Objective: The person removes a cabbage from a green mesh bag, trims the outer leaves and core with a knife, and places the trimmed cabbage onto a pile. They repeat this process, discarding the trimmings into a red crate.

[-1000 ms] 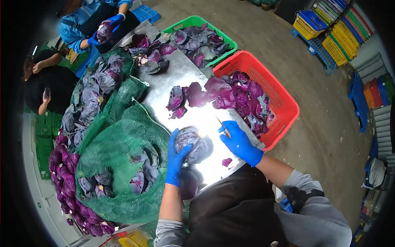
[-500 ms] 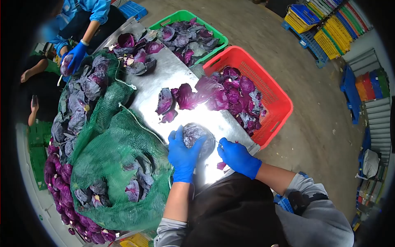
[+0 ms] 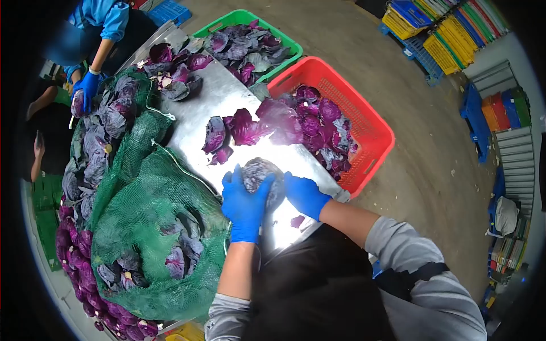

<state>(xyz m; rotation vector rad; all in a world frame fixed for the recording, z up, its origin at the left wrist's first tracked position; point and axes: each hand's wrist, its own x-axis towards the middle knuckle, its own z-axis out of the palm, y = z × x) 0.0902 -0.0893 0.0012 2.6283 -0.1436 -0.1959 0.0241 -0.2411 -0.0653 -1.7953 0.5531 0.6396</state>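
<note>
Cabbages (image 3: 79,267), glossy and purple, are heaped at the left, below a person in dark clothing whose bare forearm (image 3: 37,153) shows at the edge of the view. Just right of that person, a co-worker in blue sleeves (image 3: 116,21) rests a blue-gloved hand (image 3: 88,88) on a cabbage. Duller, leafy heads (image 3: 114,119) run down beside a green mesh net (image 3: 148,199), where dark outer leaves (image 3: 185,244) lie. Near the center, over a shiny metal table (image 3: 202,91), the left hand (image 3: 245,204), in a blue glove, clasps the near left side of a round red cabbage (image 3: 263,176), thumb and fingers spread apart around it. The right hand (image 3: 305,196), gloved to match, is at the cabbage's right side with its fingers bent; whether it pinches anything cannot be told. Loose purple leaves (image 3: 244,128) lie beyond the cabbage, and a small leaf scrap (image 3: 297,221) lies below the right hand. Behind, a green crate (image 3: 297,48) is full of leaves; to its right, a red crate (image 3: 372,128) holds more. Stacked yellow crates (image 3: 452,50) stand on the floor at the upper right.
</note>
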